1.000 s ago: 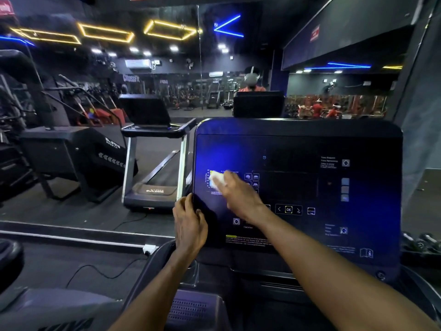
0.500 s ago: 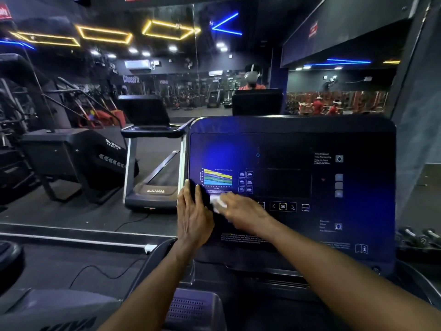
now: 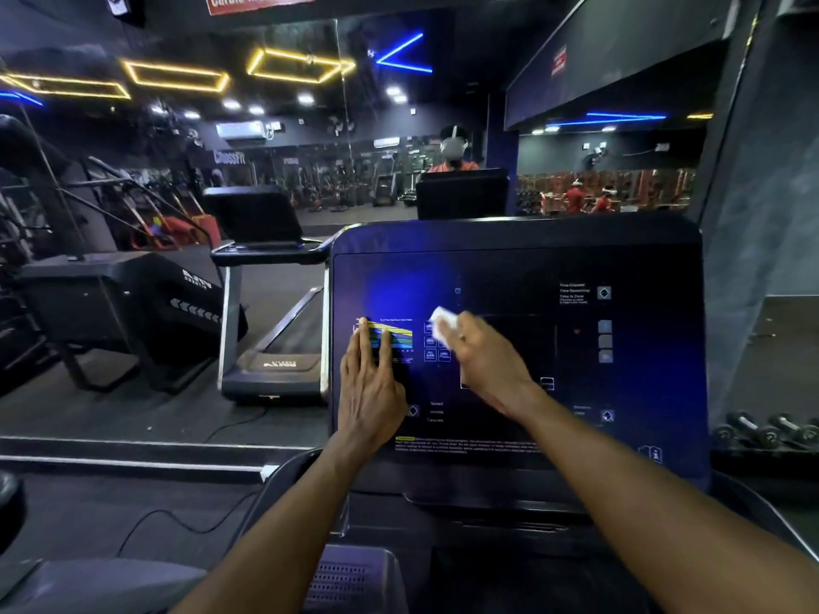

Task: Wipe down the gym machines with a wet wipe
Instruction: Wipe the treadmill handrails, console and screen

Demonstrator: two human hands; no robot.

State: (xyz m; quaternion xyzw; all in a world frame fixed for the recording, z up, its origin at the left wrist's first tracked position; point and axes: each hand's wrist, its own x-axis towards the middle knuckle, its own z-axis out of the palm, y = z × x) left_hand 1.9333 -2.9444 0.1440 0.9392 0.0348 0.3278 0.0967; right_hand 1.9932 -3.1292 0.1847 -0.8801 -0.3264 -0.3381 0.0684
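Note:
A dark glossy treadmill console (image 3: 620, 268) fills the middle of the head view, with a small coloured chart and icon buttons on its left half. My right hand (image 3: 485, 363) holds a small white wet wipe (image 3: 443, 323) against the panel, just right of the chart. My left hand (image 3: 372, 383) lies flat on the panel, its straight fingers over the chart. The wipe is blurred.
A wall mirror ahead reflects the gym. A second treadmill (image 3: 270, 303) stands to the left, and a black stair machine (image 3: 128, 299) beyond it. Dumbbells (image 3: 771, 432) lie low on the right. A cable (image 3: 177, 525) runs over the floor at lower left.
My right hand has swept the wipe up and right, from the panel's lower left past the chart. My left hand slid up from the console's edge onto the chart.

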